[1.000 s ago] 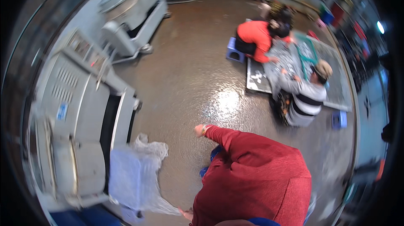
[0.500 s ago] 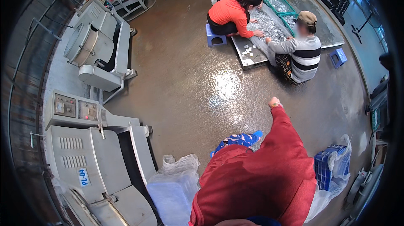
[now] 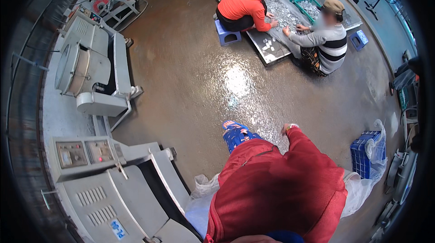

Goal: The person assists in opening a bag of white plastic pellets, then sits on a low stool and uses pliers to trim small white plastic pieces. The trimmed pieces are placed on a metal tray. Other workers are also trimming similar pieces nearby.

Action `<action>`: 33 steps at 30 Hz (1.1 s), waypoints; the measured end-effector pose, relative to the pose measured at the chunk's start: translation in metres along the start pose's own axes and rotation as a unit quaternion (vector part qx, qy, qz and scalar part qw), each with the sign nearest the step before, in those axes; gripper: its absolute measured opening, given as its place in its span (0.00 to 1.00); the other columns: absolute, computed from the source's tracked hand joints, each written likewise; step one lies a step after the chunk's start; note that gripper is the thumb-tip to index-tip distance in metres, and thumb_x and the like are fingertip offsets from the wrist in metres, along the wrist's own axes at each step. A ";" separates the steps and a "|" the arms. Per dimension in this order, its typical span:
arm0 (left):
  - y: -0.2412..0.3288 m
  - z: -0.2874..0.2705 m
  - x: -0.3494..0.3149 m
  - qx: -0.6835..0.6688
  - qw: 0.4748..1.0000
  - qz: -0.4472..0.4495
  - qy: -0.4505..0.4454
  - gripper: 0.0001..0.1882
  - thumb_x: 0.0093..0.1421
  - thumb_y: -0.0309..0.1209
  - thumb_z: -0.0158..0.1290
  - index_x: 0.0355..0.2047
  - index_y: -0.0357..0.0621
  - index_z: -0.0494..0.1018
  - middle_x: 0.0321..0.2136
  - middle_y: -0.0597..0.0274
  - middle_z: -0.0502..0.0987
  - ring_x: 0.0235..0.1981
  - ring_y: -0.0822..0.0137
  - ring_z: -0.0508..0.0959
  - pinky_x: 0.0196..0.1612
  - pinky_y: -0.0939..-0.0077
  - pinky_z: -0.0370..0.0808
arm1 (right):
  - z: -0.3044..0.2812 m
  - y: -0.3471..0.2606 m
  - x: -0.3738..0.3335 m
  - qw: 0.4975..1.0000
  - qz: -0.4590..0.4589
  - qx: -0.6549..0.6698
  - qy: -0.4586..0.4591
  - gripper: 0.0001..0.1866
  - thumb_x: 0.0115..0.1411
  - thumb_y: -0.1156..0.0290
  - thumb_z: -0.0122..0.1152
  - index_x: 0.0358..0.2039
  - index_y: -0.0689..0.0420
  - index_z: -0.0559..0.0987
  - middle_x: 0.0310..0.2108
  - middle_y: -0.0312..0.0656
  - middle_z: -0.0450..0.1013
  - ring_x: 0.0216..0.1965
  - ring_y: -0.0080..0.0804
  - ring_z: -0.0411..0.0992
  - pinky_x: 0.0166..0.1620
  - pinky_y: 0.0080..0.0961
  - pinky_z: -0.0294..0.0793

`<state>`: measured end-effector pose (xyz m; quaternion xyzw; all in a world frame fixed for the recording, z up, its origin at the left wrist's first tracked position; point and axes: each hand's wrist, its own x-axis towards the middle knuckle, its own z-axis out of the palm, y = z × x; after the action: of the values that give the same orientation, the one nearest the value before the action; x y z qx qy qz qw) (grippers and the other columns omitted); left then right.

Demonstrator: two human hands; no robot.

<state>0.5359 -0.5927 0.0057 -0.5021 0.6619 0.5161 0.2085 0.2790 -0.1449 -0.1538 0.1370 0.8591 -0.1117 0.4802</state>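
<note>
Apparently, the right grip (image 3: 285, 128) holds nothing large; it hangs low at the end of a red sleeve, and whether its fingers are curled or spread I cannot tell. The left grip is out of sight. Just to the right grip's left, a sandalled foot (image 3: 235, 125) is planted forward on the wet floor (image 3: 195, 89), so the step in hand looks like a walk between stations rather than any handling. What the next move calls for, I judge, is sure footing on that slick surface and a free palm.

The nearest goods are both behind the grip and apart from it: a blue crate (image 3: 361, 154) draped in film (image 3: 376, 148) to its right, and a pale tub (image 3: 199, 216) to its left, partly hidden by the body. Well ahead, two co-workers' hands are at shiny pieces (image 3: 283, 14) on a low tabletop (image 3: 277, 52).

As for writing, a blue-and-white label (image 3: 118, 228) with bold characters sits on the grey machine (image 3: 93, 197), left and behind the grip. The control panel's (image 3: 86, 153) markings are too small to read, and no brand can be made out.
</note>
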 end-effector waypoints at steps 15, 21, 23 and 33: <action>0.189 -0.040 0.200 0.209 0.951 0.058 -0.218 0.27 0.57 0.48 0.49 0.53 0.50 0.65 0.43 0.60 0.72 0.38 0.68 0.73 0.33 0.69 0.73 | -0.223 -0.385 -0.008 0.939 -0.222 0.222 0.139 0.26 0.52 0.72 0.45 0.54 0.55 0.64 0.37 0.61 0.71 0.42 0.55 0.70 0.46 0.45 0.68; 0.428 0.056 0.212 0.416 0.833 0.115 -0.345 0.30 0.56 0.43 0.52 0.57 0.45 0.60 0.53 0.50 0.65 0.52 0.53 0.68 0.33 0.53 0.78 | -0.161 -0.295 -0.004 0.989 -0.128 0.078 -0.017 0.44 0.43 0.59 0.54 0.63 0.37 0.50 0.56 0.58 0.58 0.59 0.54 0.54 0.59 0.44 0.54; 0.456 0.084 0.215 0.489 0.786 0.104 -0.363 0.31 0.56 0.37 0.53 0.57 0.40 0.57 0.52 0.46 0.65 0.51 0.50 0.68 0.28 0.59 0.81 | -0.130 -0.195 0.008 0.986 -0.051 0.161 0.001 0.32 0.46 0.60 0.51 0.56 0.45 0.66 0.54 0.49 0.63 0.56 0.44 0.62 0.57 0.35 0.61; 0.463 0.260 0.237 0.770 0.348 0.349 -0.406 0.27 0.54 0.48 0.49 0.52 0.49 0.67 0.44 0.47 0.74 0.46 0.46 0.72 0.48 0.56 0.70 | 0.025 -0.052 -0.081 0.792 0.247 0.542 0.136 0.27 0.58 0.48 0.43 0.36 0.61 0.77 0.25 0.50 0.75 0.25 0.38 0.73 0.31 0.38 0.72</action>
<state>-0.0310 -0.4842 -0.0617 0.4260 0.7181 -0.0532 0.5478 0.3220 -0.2117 -0.0945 0.5963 0.6513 -0.4165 0.2163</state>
